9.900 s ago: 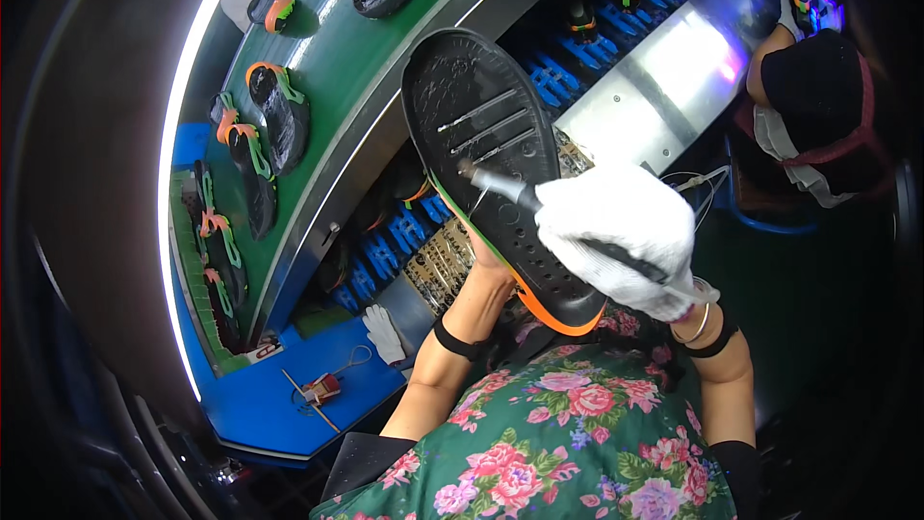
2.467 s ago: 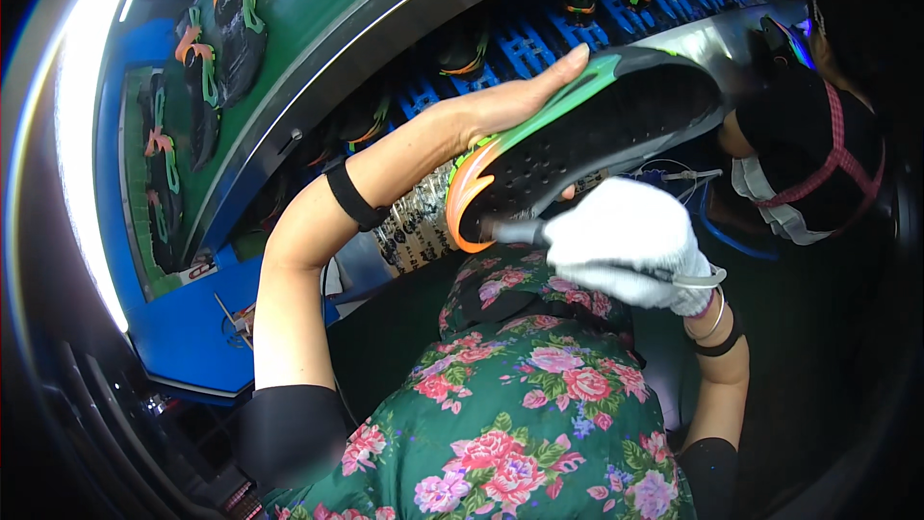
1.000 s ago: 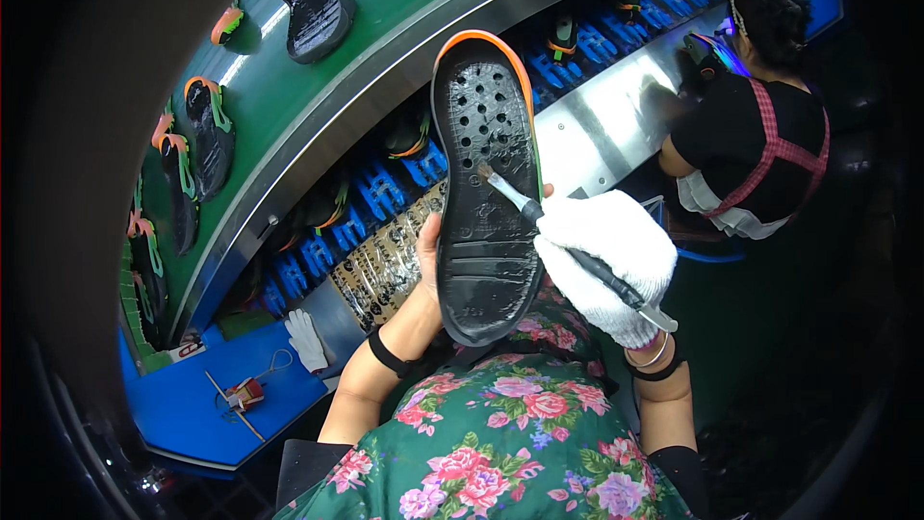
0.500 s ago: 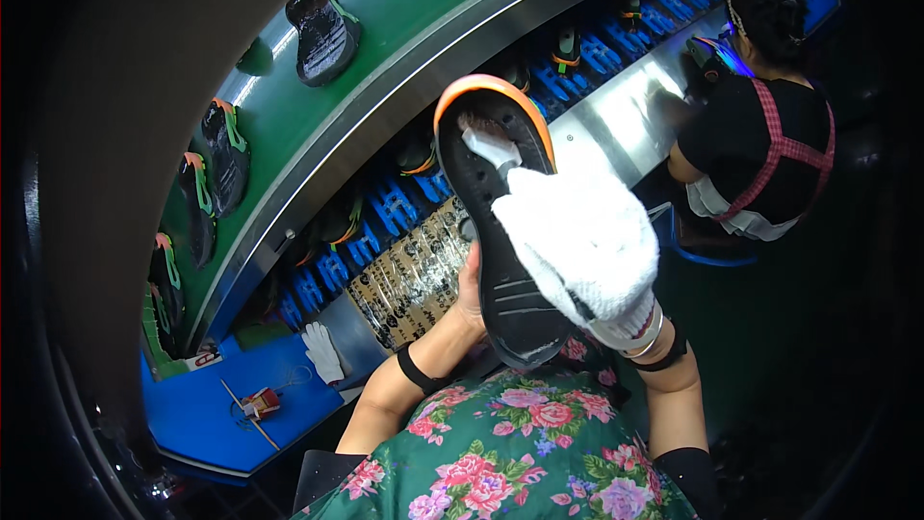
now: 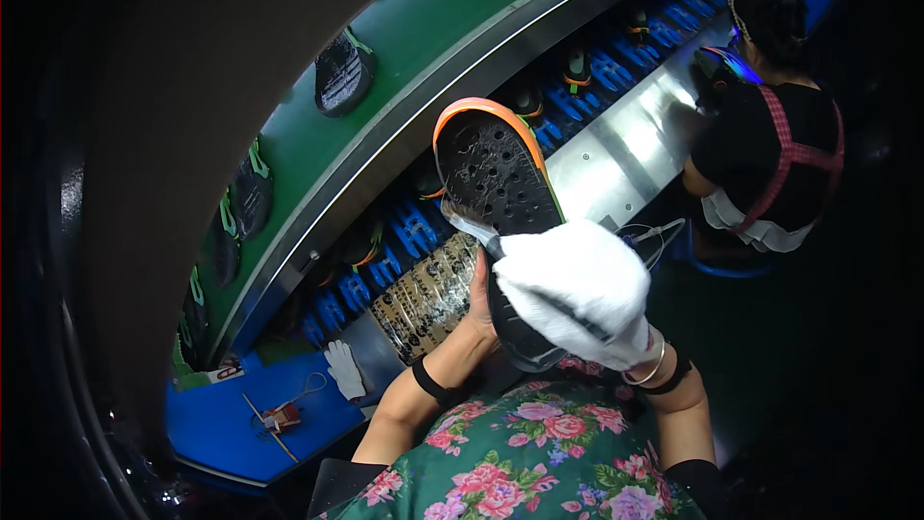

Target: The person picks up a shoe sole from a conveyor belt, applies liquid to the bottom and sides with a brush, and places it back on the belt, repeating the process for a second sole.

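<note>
A black shoe sole (image 5: pixel 496 169) with holes and an orange rim is held up before me, toe end away. My bare left hand (image 5: pixel 481 306) is closed on its left edge; most of those fingers are hidden beneath it. My right hand (image 5: pixel 576 291), in a white knit glove, is closed on a brush (image 5: pixel 470 223). The brush's pale flat head lies over the sole's middle, and part of its dark handle shows between the gloved fingers. The sole's front part looks wet and shiny.
Beyond, a green conveyor belt (image 5: pixel 404 48) carries several soles. Below it, shoes stand among blue racks (image 5: pixel 414 228). A taped cardboard piece (image 5: pixel 423 299) lies near my left arm. A blue table (image 5: pixel 231 433) holds a white glove (image 5: pixel 344 370). A co-worker (image 5: pixel 780 135) sits at right.
My right hand has drawn the brush back from the toe area to the sole's middle. Soles on the belt appear shifted, and the whole view has turned slightly.
</note>
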### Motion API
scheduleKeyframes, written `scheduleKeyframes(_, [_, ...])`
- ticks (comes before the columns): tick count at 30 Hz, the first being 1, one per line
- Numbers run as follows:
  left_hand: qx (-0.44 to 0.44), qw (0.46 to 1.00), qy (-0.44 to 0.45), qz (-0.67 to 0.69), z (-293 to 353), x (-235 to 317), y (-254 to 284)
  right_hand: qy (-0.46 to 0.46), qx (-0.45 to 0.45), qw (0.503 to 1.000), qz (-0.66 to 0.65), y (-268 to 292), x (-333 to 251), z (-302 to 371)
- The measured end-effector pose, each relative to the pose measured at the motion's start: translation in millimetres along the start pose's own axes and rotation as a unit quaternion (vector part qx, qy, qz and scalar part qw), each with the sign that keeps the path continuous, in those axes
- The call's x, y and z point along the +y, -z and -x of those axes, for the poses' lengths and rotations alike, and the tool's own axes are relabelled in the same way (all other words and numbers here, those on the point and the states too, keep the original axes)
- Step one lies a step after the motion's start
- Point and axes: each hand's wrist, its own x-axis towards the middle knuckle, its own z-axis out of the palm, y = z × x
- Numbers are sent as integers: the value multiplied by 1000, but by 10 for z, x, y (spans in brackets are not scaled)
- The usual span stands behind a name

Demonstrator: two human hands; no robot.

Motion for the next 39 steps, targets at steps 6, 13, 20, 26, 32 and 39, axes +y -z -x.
scheduleKeyframes(6, [208, 906, 2, -369, -145, -71, -372, -4, 16, 993, 115, 11, 48, 107])
scheduleKeyframes(13, [-71, 994, -22, -80, -342, 25, -199, -4, 105, 993, 44, -61, 242, 47])
scheduleKeyframes(20, [-30, 978, -20, -205, -494, 25, -349, 7, 41, 998, -37, -170, 176, 98])
scheduleKeyframes(26, [50, 973, -97, -203, -539, 23, -475, 4, 74, 996, 41, -138, 267, 151])
scheduleKeyframes(32, [13, 984, -34, -172, -636, 80, -465, -35, 58, 984, -163, -214, 306, 240])
scheduleKeyframes(39, [-46, 988, 23, -144, -654, 154, -392, 16, -12, 1000, -21, -299, 291, 475])
